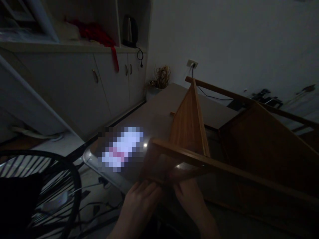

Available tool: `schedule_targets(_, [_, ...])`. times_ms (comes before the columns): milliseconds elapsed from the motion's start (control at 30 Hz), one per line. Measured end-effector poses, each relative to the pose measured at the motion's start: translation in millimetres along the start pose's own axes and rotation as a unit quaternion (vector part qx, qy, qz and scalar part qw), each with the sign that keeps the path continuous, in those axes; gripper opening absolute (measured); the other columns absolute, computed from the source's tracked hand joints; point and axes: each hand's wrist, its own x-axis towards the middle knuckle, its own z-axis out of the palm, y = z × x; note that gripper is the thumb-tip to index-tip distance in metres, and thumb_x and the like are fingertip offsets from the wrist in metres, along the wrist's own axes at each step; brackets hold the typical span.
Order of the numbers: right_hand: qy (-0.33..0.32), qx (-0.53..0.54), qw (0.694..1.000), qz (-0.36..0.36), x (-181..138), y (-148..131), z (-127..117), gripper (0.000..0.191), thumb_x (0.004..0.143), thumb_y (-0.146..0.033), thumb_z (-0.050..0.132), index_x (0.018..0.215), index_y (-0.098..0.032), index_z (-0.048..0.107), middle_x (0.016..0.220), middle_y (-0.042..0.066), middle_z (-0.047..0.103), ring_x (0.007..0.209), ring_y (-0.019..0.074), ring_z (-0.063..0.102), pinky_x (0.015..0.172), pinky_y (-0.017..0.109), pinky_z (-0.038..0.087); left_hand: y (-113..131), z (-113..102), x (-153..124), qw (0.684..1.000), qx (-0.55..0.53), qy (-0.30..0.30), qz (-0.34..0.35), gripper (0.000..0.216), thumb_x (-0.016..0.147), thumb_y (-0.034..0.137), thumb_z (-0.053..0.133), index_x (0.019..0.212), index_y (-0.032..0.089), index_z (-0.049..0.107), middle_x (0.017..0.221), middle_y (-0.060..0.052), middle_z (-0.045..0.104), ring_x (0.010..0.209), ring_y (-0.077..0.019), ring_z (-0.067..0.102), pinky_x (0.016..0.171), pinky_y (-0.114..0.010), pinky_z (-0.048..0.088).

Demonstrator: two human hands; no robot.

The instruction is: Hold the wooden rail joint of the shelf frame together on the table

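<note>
A wooden frame piece of furniture [191,129] lies tipped on a table [159,109] in a dim room. Both my hands meet at its near lower corner. My left hand [141,202] curls its fingers onto the underside of the near rail [179,156]. My right hand [190,199] presses its fingers up against the same corner from the right. What the fingertips pinch, if anything, is hidden in the dark under the rail.
A lit, blurred-out screen [122,147] lies on the table to the left of the frame. A black wire chair [40,186] stands at lower left. White cabinets [74,83] with a kettle [130,31] and red cloth [97,33] line the back left. Cables run from a wall socket [192,63].
</note>
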Motion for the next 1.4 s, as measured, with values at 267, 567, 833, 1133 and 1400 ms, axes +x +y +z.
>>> schedule_targets(267, [0.067,-0.042,0.996,-0.043,-9,8,13,0.033,0.098,-0.025,0.045,0.124,-0.023,0.065,0.121,0.01,0.071,0.114,0.0286,0.067,0.102,0.047,0.052,0,-8,1,0.999,-0.008,0.026,0.026,0.035,0.106,0.023,0.029,0.084,0.025,0.056,0.074,0.003,0.063,0.066,-0.0164,0.056,0.064,-0.034,0.035])
schedule_targets(567, [0.054,0.033,0.998,-0.013,-5,-6,-5,0.028,0.102,-0.031,0.042,0.1,-0.03,0.07,0.088,0.004,0.072,0.086,0.0243,0.069,0.089,0.039,0.054,2,-14,7,1.0,0.001,0.026,0.011,0.04,0.102,0.015,0.026,0.076,0.025,0.055,0.066,0.003,0.063,0.06,-0.015,0.056,0.06,-0.031,0.038])
schedule_targets(833, [0.04,0.045,0.997,-0.051,-4,-3,-12,0.026,0.102,-0.034,0.044,0.109,-0.032,0.069,0.09,0.004,0.071,0.083,0.0231,0.066,0.079,0.036,0.053,-1,-4,-5,0.998,-0.023,-0.056,-0.005,0.025,0.097,0.013,0.041,0.092,0.028,0.061,0.076,0.003,0.065,0.068,-0.0153,0.059,0.066,-0.029,0.044])
schedule_targets(1133, [0.049,0.058,0.997,-0.013,-2,-4,-31,0.024,0.101,-0.04,0.046,0.099,-0.032,0.069,0.088,0.003,0.07,0.084,0.0241,0.066,0.081,0.038,0.053,3,-8,1,1.0,0.011,0.0,-0.021,0.035,0.103,0.019,0.032,0.088,0.025,0.063,0.072,0.002,0.065,0.061,-0.0155,0.055,0.063,-0.03,0.04])
schedule_targets(1400, [-0.019,0.062,0.998,-0.021,16,-2,-23,0.018,0.098,-0.035,0.053,0.099,-0.031,0.071,0.091,0.003,0.073,0.09,0.0263,0.067,0.092,0.045,0.051,8,-8,-3,0.997,0.052,-0.001,-0.063,0.039,0.105,0.03,0.03,0.097,0.027,0.068,0.08,-0.001,0.068,0.072,-0.02,0.058,0.068,-0.034,0.037])
